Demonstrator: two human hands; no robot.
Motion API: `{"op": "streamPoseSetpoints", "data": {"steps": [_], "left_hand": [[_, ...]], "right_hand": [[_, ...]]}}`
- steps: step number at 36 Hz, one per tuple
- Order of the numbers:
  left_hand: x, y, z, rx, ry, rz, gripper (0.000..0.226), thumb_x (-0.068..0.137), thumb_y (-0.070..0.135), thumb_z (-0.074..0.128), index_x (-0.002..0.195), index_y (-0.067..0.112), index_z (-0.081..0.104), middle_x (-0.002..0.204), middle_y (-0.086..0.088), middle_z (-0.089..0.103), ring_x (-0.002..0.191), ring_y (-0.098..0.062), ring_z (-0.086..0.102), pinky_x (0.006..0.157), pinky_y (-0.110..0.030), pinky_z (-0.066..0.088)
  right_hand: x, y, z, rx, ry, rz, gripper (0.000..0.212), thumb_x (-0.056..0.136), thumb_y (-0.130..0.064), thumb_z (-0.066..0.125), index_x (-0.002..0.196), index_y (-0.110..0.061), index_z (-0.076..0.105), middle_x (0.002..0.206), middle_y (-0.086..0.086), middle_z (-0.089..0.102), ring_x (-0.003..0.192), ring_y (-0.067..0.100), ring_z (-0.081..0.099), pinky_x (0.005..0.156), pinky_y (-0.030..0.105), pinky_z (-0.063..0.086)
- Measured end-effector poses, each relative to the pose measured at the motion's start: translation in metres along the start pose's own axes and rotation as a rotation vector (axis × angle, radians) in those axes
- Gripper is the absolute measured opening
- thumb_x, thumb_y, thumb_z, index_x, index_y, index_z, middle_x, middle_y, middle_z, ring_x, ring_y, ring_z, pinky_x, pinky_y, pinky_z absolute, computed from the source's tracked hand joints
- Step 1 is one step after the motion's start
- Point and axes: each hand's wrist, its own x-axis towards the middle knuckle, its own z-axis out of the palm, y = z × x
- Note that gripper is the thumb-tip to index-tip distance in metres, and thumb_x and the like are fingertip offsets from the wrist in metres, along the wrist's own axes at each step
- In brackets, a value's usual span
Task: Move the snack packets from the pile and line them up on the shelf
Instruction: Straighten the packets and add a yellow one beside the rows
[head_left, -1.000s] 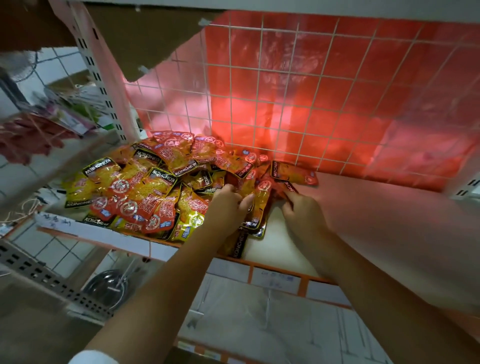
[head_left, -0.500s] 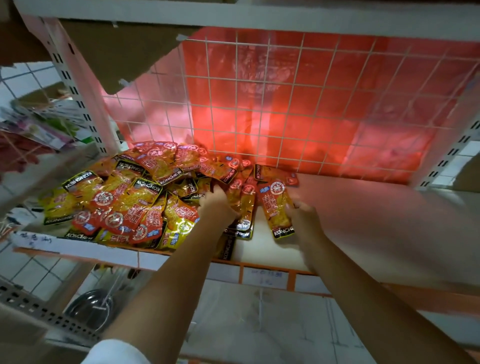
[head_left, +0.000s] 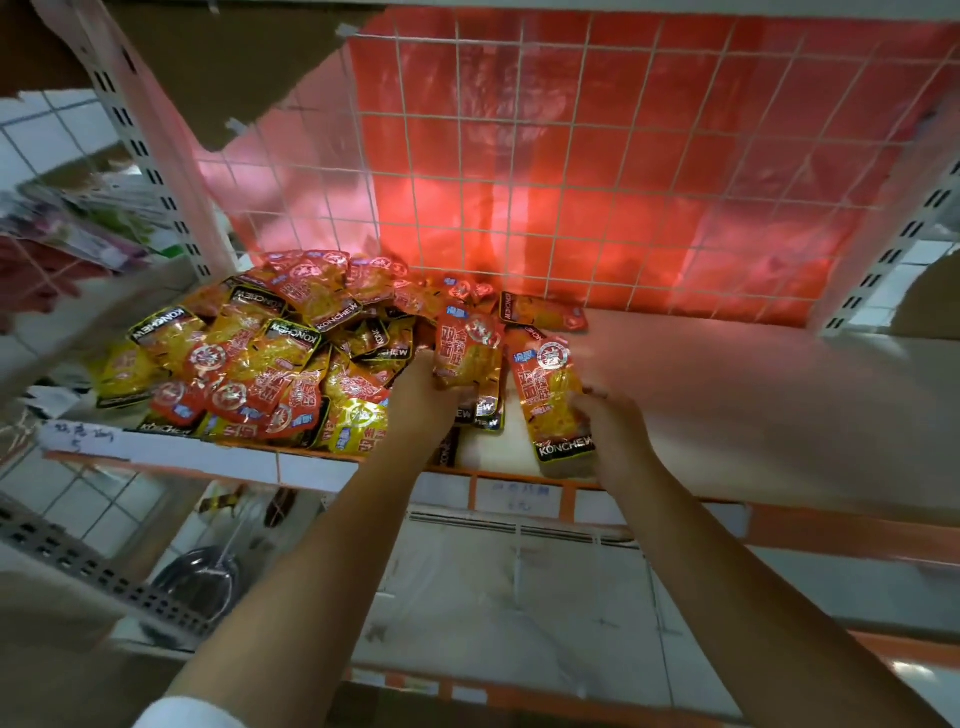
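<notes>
A pile of red and yellow snack packets (head_left: 249, 358) marked KONCHEW covers the left half of the white shelf (head_left: 753, 415). My left hand (head_left: 423, 400) grips one packet (head_left: 465, 356) at the pile's right edge, lifted and upright. My right hand (head_left: 610, 421) holds another packet (head_left: 548, 395) by its right side, just right of the pile; its lower end reaches the shelf's front edge. Several packets lie flat between my hands, partly hidden. One more packet (head_left: 543, 312) lies near the back grid.
A white wire grid backed by red film (head_left: 597, 171) closes the rear of the shelf. White perforated uprights (head_left: 156, 156) stand at both sides. An orange price rail (head_left: 519, 478) runs along the front edge. A lower shelf and a dark pan (head_left: 200, 577) sit below.
My left hand has lifted a packet upright out of the pile's edge. My right hand has drawn its packet a little rightward and toward the front edge.
</notes>
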Motion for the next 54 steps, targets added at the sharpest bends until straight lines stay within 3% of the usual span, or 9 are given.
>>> {"op": "streamPoseSetpoints", "data": {"steps": [3,6,11,14,19,24,32,42,54], "left_hand": [[-0.011,0.014,0.005,-0.149,-0.022,0.075,0.022,0.072,0.006,0.073,0.077,0.023,0.062,0.085,-0.006,0.069,0.085,-0.03,0.066,0.08,-0.042,0.053],[-0.025,0.03,0.023,-0.263,-0.09,0.063,0.015,0.079,0.005,0.069,0.087,0.016,0.064,0.085,-0.004,0.068,0.088,-0.031,0.064,0.082,-0.046,0.051],[-0.051,0.056,0.077,-0.437,-0.146,0.005,0.013,0.087,-0.002,0.058,0.09,0.01,0.06,0.078,0.002,0.063,0.074,-0.011,0.059,0.07,-0.024,0.049],[-0.065,0.074,0.121,-0.547,-0.165,-0.061,0.019,0.081,-0.005,0.062,0.081,0.014,0.063,0.069,0.006,0.067,0.066,-0.007,0.062,0.068,-0.024,0.049],[-0.091,0.105,0.195,-0.66,-0.223,-0.104,0.02,0.071,0.007,0.068,0.09,0.013,0.068,0.09,-0.008,0.071,0.091,-0.032,0.065,0.088,-0.047,0.05],[-0.116,0.131,0.255,-0.678,-0.275,-0.078,0.022,0.079,0.001,0.065,0.099,0.012,0.064,0.09,-0.003,0.071,0.084,-0.023,0.068,0.074,-0.037,0.054],[-0.141,0.152,0.305,-0.729,-0.339,-0.067,0.029,0.075,0.011,0.068,0.104,0.011,0.064,0.103,-0.008,0.071,0.096,-0.029,0.067,0.085,-0.041,0.053],[-0.169,0.175,0.348,-0.717,-0.369,-0.085,0.02,0.083,0.004,0.064,0.099,0.015,0.065,0.09,-0.001,0.072,0.081,-0.021,0.07,0.069,-0.033,0.057],[-0.215,0.253,0.479,-0.517,-0.475,0.031,0.019,0.086,0.01,0.064,0.104,0.015,0.064,0.104,-0.009,0.07,0.097,-0.027,0.066,0.087,-0.041,0.052]], "right_hand": [[0.001,-0.002,-0.011,0.082,-0.011,-0.005,0.021,0.084,0.002,0.054,0.076,-0.015,0.061,0.083,0.012,0.062,0.08,0.028,0.059,0.077,0.038,0.046],[0.004,-0.005,-0.028,0.122,-0.048,-0.024,0.019,0.081,0.004,0.057,0.083,-0.013,0.065,0.083,0.01,0.065,0.075,0.028,0.062,0.073,0.034,0.049],[0.013,-0.012,-0.079,0.178,-0.105,-0.085,0.016,0.08,-0.001,0.064,0.089,-0.013,0.069,0.09,0.012,0.069,0.081,0.029,0.065,0.078,0.043,0.052],[0.021,-0.017,-0.124,0.178,-0.102,-0.129,0.014,0.08,-0.002,0.065,0.082,-0.015,0.069,0.075,0.0,0.071,0.071,0.019,0.066,0.071,0.034,0.052],[0.032,-0.024,-0.205,0.167,-0.109,-0.165,0.015,0.079,-0.001,0.066,0.081,-0.015,0.072,0.074,0.0,0.073,0.07,0.018,0.068,0.069,0.029,0.054],[0.029,-0.025,-0.273,0.165,-0.053,-0.12,0.013,0.075,-0.008,0.071,0.075,-0.02,0.076,0.087,0.009,0.073,0.088,0.036,0.066,0.084,0.051,0.051],[0.013,-0.03,-0.341,0.173,0.063,-0.122,0.011,0.081,-0.005,0.065,0.087,-0.013,0.069,0.083,0.008,0.072,0.073,0.026,0.068,0.073,0.042,0.055],[-0.013,-0.022,-0.414,0.113,0.186,-0.105,0.011,0.083,-0.008,0.065,0.089,-0.016,0.068,0.093,0.012,0.07,0.089,0.033,0.066,0.083,0.045,0.052],[-0.004,-0.037,-0.566,0.196,0.296,-0.202,0.019,0.078,0.002,0.066,0.085,-0.016,0.062,0.085,0.007,0.068,0.08,0.027,0.064,0.075,0.039,0.05]]}}
